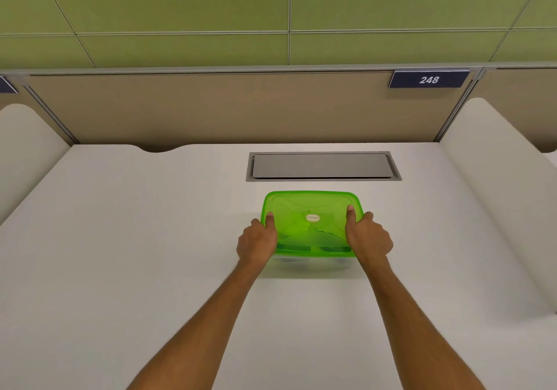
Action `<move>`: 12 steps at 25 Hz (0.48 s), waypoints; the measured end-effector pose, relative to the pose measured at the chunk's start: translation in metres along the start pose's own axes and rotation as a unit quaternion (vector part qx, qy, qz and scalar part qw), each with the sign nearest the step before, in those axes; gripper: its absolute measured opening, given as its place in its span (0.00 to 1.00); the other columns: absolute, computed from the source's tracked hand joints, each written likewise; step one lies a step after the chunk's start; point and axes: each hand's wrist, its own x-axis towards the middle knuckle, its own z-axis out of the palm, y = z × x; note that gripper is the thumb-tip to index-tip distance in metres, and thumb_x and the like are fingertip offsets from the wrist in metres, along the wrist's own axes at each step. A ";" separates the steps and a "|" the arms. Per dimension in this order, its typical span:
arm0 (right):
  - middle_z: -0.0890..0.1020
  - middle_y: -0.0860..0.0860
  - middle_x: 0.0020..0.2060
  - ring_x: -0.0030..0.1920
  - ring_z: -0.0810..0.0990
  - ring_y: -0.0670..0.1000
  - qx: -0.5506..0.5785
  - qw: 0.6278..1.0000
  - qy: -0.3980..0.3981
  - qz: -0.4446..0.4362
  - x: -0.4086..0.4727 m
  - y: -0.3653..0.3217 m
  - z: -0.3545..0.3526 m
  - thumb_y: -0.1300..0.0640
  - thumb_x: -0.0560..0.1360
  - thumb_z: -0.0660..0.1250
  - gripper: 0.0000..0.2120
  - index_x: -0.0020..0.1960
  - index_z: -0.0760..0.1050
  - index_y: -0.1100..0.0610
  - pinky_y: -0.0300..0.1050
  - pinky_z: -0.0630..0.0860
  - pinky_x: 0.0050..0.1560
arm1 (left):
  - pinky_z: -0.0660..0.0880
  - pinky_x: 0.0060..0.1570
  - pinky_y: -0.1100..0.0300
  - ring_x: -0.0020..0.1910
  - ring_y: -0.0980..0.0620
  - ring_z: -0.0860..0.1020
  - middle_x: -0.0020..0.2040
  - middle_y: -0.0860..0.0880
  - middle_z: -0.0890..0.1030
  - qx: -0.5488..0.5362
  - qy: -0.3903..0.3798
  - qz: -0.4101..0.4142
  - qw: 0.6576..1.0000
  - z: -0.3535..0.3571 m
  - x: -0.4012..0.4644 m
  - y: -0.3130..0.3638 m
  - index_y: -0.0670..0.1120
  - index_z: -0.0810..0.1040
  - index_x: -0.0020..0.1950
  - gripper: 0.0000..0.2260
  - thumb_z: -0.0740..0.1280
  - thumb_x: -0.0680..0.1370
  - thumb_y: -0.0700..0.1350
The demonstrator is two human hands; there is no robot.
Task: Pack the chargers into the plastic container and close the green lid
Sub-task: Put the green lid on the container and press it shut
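Observation:
A translucent green lid lies flat on top of a clear plastic container in the middle of the white desk. Dark shapes show through the lid near its front edge; I cannot make out what they are. My left hand grips the lid's left edge, thumb resting on top. Opposite it, my right hand holds the right edge in the same way, thumb on the lid and fingers wrapped around the side.
A grey cable hatch is set into the desk just behind the container. White side dividers stand left and right, and a beige back panel carries a number plate "248".

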 end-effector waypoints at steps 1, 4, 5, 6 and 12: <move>0.80 0.63 0.54 0.56 0.78 0.65 0.010 1.000 0.004 0.004 -0.002 0.001 0.000 0.35 0.79 0.44 0.33 0.61 0.71 0.61 0.53 0.72 0.50 | 0.72 0.56 0.48 0.58 0.37 0.75 0.59 0.37 0.78 -0.001 0.006 -0.003 1.000 0.000 -0.002 0.000 0.40 0.73 0.60 0.28 0.47 0.80 0.61; 0.80 0.63 0.54 0.55 0.78 0.64 0.037 0.999 0.005 0.018 -0.005 0.003 0.001 0.35 0.79 0.45 0.33 0.61 0.71 0.61 0.53 0.72 0.49 | 0.73 0.54 0.47 0.56 0.36 0.76 0.56 0.36 0.79 -0.020 0.032 0.000 0.999 0.001 -0.006 -0.001 0.38 0.75 0.56 0.26 0.48 0.81 0.57; 0.80 0.63 0.54 0.55 0.78 0.64 0.043 0.999 0.003 0.021 -0.005 0.003 0.000 0.36 0.79 0.45 0.33 0.61 0.71 0.61 0.53 0.72 0.49 | 0.73 0.53 0.47 0.55 0.36 0.76 0.55 0.35 0.79 -0.030 0.038 0.001 0.999 0.002 -0.007 -0.001 0.37 0.76 0.55 0.26 0.49 0.81 0.57; 0.80 0.63 0.54 0.55 0.78 0.65 0.048 0.999 0.001 0.022 -0.005 0.003 0.000 0.36 0.79 0.45 0.32 0.61 0.71 0.61 0.53 0.72 0.49 | 0.73 0.52 0.47 0.55 0.36 0.76 0.54 0.35 0.80 -0.039 0.041 0.001 0.998 0.002 -0.007 -0.001 0.37 0.76 0.54 0.26 0.49 0.81 0.57; 0.80 0.64 0.54 0.55 0.78 0.65 0.065 0.998 0.008 0.021 -0.007 0.002 0.000 0.38 0.80 0.46 0.31 0.61 0.72 0.62 0.53 0.72 0.50 | 0.71 0.49 0.49 0.54 0.36 0.76 0.53 0.35 0.80 -0.106 0.066 -0.017 0.992 0.008 -0.009 -0.002 0.36 0.76 0.51 0.23 0.50 0.82 0.54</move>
